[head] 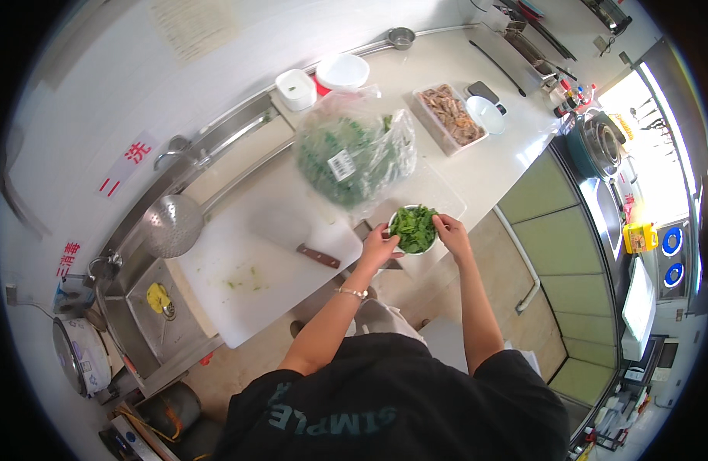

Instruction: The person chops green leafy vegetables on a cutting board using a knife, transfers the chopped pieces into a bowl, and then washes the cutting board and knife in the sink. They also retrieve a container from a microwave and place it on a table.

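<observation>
A small white bowl (418,253) full of chopped leafy greens (413,227) is held up near the counter's front edge. My left hand (380,245) grips its left side, with the thumb over the rim. On the opposite side, my right hand (453,235) has its fingertips at the rim, against the leaves. Behind the bowl lies a clear plastic bag (354,155) of leafy greens, bearing a barcode label. To the left, a knife with a brown handle (318,256) rests on a white cutting board (238,314), where green scraps (247,281) are scattered.
A perforated metal skimmer (174,226) lies across the sink area, beside a steel sink (149,331) with a yellow cloth (157,297). Further back are a plastic tub of shrimp (452,115), a white container (296,90) and a white oval dish (342,71). Bottles (573,101) stand at the right.
</observation>
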A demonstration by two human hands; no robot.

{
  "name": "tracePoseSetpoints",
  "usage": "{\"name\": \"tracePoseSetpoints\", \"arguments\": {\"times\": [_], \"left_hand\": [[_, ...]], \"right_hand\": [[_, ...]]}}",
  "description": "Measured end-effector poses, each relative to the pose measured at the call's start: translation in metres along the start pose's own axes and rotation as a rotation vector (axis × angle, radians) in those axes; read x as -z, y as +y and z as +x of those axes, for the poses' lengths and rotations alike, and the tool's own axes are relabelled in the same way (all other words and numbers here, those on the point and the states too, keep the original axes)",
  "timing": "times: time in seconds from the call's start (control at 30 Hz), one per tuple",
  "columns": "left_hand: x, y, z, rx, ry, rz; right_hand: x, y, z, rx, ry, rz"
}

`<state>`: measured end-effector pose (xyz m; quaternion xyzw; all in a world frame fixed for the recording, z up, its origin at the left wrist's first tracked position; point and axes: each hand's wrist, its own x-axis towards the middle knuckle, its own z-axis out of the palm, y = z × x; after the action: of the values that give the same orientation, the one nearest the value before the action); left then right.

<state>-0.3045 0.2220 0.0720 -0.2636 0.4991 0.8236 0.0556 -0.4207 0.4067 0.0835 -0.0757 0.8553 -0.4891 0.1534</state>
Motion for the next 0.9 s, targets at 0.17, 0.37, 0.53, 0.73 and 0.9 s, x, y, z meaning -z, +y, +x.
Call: {"name": "tracePoseSetpoints", "arguments": {"times": [0.17, 0.37, 0.53, 0.73, 0.9], "left_hand": [[-0.088, 0.001, 0.087, 0.022, -0.075, 0.109], [-0.141, 0.010, 0.132, 0.016, -0.137, -0.031], [-0.071, -0.033, 0.058, 0.099, -0.236, -0.147], [0.094, -0.117, -0.111, 0.318, 0.318, -0.574], [0.182, -0.144, -0.197, -0.013, 0.796, -1.035]], "right_hand": [[0.084, 0.047, 0.064, 0.091, -0.066, -0.131], [0.151, 0.108, 0.148, -0.046, 0.156, -0.180], [0.163, 0.162, 0.219, -0.021, 0.307, -0.257], [0.162, 0.179, 0.258, -0.203, 0.083, 0.091], [0.106, 0.081, 0.172, 0.202, 0.571, -0.483]]}}
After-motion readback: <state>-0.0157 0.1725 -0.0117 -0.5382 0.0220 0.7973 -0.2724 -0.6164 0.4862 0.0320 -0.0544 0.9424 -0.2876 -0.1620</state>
